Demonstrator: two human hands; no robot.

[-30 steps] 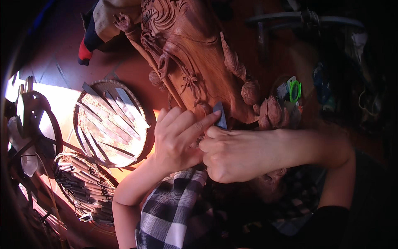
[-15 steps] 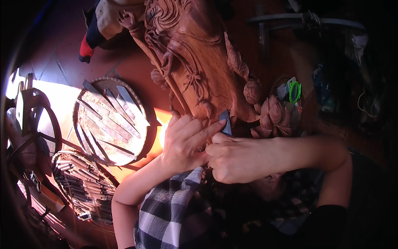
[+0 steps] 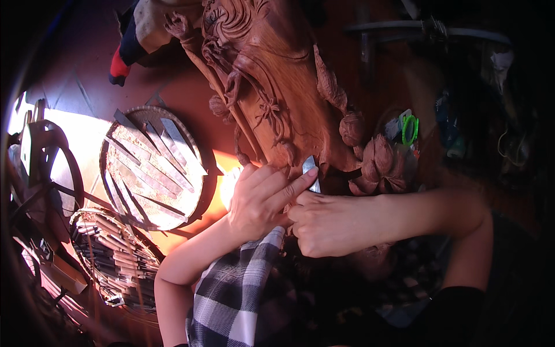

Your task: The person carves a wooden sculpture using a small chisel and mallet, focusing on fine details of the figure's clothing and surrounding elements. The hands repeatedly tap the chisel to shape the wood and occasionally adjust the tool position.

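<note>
A carved reddish-brown wooden figure [image 3: 289, 92] lies in front of me, with robe folds, flowers and a long staff in relief. My right hand [image 3: 324, 225] is closed in a fist around a flat metal blade [image 3: 310, 165], whose bare tip sticks out past the fingers against the carving's lower end. My left hand [image 3: 254, 194] lies against the wood just left of it. Its index finger stretches over and presses on the blade, while the other fingers curl. The fists hide the blade's rear part and the thumbs' exact grip.
On the left, a round woven tray [image 3: 203, 168] holds several flat metal blades in sawdust. Below it, a basket [image 3: 153, 243] is packed with wooden-handled tools. A carved lotus bud [image 3: 378, 165] and bright green scissors handles [image 3: 410, 130] are on the right. Checked cloth [image 3: 231, 289] covers my lap.
The blade tip has tilted and shifted slightly left, and now catches the light. Both hands stay nearly in the same place on the carving.
</note>
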